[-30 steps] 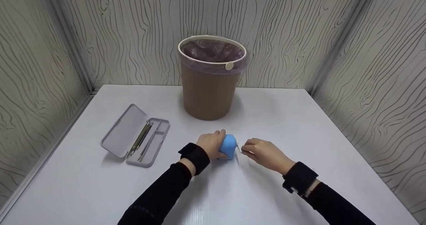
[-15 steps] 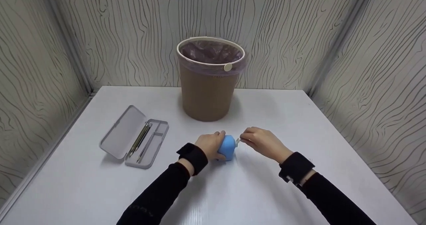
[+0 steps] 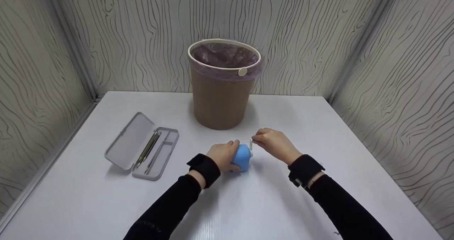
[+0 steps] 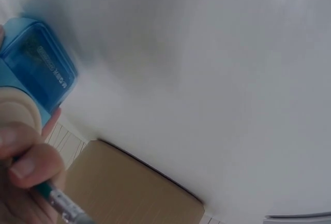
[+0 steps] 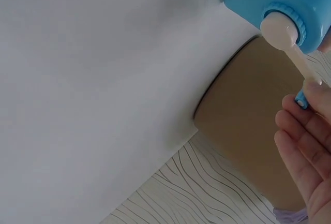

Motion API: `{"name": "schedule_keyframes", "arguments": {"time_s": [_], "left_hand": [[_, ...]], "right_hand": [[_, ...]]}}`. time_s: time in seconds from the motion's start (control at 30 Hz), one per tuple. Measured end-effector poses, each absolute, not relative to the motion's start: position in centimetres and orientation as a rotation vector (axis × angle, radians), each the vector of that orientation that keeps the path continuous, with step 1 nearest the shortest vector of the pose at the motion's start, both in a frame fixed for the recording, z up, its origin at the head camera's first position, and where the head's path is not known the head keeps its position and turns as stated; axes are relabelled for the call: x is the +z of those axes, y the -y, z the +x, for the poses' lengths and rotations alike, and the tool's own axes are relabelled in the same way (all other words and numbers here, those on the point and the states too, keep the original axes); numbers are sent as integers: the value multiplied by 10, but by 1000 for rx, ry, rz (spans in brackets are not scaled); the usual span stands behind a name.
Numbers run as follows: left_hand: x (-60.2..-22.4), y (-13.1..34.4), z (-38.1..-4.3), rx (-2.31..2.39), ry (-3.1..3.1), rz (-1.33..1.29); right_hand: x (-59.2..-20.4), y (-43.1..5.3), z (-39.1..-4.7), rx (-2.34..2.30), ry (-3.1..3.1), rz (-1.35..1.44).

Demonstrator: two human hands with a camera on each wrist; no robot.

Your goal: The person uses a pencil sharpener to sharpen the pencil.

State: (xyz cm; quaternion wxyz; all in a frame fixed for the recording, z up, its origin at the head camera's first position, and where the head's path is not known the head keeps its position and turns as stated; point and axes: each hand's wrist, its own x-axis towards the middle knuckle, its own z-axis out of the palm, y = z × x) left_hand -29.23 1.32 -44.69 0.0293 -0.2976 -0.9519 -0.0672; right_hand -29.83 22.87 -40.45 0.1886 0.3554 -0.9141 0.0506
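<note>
My left hand (image 3: pixel 220 155) grips a blue pencil sharpener (image 3: pixel 242 158) on the white table. In the left wrist view, its fingers also pinch a green pencil with a silver end (image 4: pixel 63 206) beside the sharpener's cream round front; the pencil's tip is hidden. A dark blue see-through drawer (image 4: pixel 41 63) shows on the sharpener. On the sharpener's right side, my right hand (image 3: pixel 277 144) pinches the end of the white crank (image 5: pixel 300 61), by its small blue knob (image 5: pixel 301 100). The crank points upward in the head view.
An open grey pencil case (image 3: pixel 166 158) lies at the left, with several pencils (image 3: pixel 149 147) in it. Behind the hands stands a brown bin (image 3: pixel 220 101) lined with a purple bag. Wood-patterned walls (image 3: pixel 142 37) enclose the table.
My right hand has moved up and slightly left, swinging the crank from pointing down to pointing up. The left hand and sharpener have stayed nearly in place.
</note>
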Motion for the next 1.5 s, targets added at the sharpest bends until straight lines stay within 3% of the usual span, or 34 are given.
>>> {"name": "schedule_keyframes", "arguments": {"time_s": [0.43,0.67,0.97,1.5], "left_hand": [[-451,-13,-293,-220,2916,-920],[-454,-12,-289,-240,2884,-935],[-453,-11,-288,-247,2842,-901],[-453,-13,-289,-287,2914,-826]], "right_hand": [[-418,-221,-312,132,2585,941],[-443,-216,-319,17,2692,993],[-460,-219,-312,146,2760,940],[-464,-229,-289,216,2742,1107]]}}
